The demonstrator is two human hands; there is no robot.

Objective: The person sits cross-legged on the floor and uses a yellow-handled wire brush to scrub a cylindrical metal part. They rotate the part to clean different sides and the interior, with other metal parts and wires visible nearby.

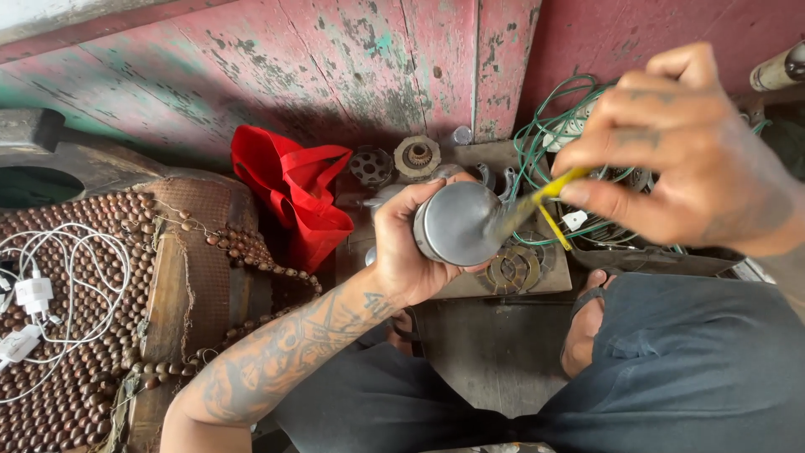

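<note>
My left hand point(402, 243) grips a round grey metal cylinder part point(459, 224) with its flat end turned up toward the camera. My right hand point(671, 151) holds a thin tool with a yellow handle point(560, 184); its blurred tip lies against the right edge of the cylinder's face. Both hands hover above my knees and a small board of metal parts.
A red bag point(295, 189) leans on the peeling red wall. Gears point(417, 156) and round metal plates point(513, 268) lie on a board. Green wires point(545, 134) tangle at the right. A beaded seat cover point(75, 335) with a white charger cable point(38, 289) sits at the left.
</note>
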